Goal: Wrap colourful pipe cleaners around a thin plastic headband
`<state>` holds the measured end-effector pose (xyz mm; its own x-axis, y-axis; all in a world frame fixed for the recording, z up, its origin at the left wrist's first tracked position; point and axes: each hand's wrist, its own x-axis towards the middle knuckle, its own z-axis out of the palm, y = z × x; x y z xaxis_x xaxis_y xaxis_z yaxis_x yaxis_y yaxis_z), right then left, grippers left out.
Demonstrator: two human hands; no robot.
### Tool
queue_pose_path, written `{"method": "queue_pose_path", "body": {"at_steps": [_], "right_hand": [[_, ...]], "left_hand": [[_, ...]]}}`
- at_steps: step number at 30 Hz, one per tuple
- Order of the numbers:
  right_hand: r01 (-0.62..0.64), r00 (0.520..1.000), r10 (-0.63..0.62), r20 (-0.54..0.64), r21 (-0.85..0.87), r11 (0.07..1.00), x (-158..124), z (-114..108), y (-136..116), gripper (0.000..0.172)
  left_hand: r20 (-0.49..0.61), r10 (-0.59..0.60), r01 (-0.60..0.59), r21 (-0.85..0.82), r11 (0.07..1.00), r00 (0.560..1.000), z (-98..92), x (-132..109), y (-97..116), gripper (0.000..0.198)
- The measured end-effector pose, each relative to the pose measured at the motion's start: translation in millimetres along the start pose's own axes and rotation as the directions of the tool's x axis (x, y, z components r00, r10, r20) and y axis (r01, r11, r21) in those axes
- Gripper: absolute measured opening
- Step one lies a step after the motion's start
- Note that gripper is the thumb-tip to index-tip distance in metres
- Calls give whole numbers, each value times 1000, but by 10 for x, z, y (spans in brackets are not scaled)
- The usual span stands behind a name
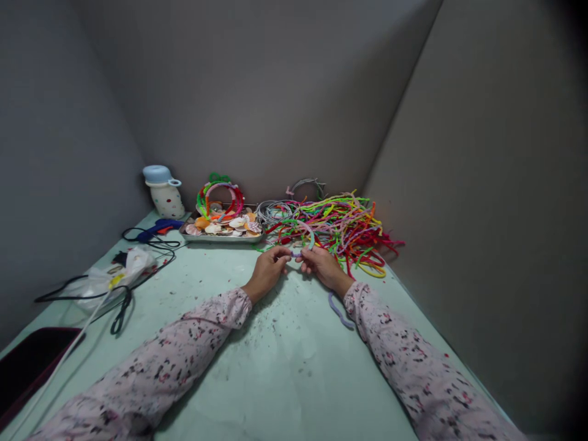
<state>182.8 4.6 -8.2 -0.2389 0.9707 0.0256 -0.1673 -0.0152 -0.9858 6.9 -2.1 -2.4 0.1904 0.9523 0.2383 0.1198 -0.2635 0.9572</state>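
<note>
Left hand (270,264) and right hand (321,262) pinched on opposite ends of hoop (307,236), held just above desk (275,367), before stem pile (340,229). Judged light, thin, springy, fuzzy wrap soft; best gripped at ends. Forearms stretched forward, converging, wrists low. Shell tray (223,233) left; lilac stem (339,311) beside right sleeve.

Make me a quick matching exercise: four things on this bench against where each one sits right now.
Things:
1. tray of seashells
2. polka-dot jar
3. pile of pipe cleaners
4. lilac pipe cleaner

Places:
A. by the right sleeve
B. far left corner
C. beyond the right hand
D. beyond the left hand, centre back

Pairs: 1-D, 2-B, 3-C, 4-A
</note>
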Motion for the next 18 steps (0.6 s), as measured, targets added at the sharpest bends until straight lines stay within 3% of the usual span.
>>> {"method": "queue_pose_path", "body": {"at_steps": [18], "right_hand": [[13, 1000, -12, 28, -21, 1000, -18, 7, -8, 22]], "left_hand": [[30, 10, -11, 51, 999, 1000, -19, 0, 28, 15]]}}
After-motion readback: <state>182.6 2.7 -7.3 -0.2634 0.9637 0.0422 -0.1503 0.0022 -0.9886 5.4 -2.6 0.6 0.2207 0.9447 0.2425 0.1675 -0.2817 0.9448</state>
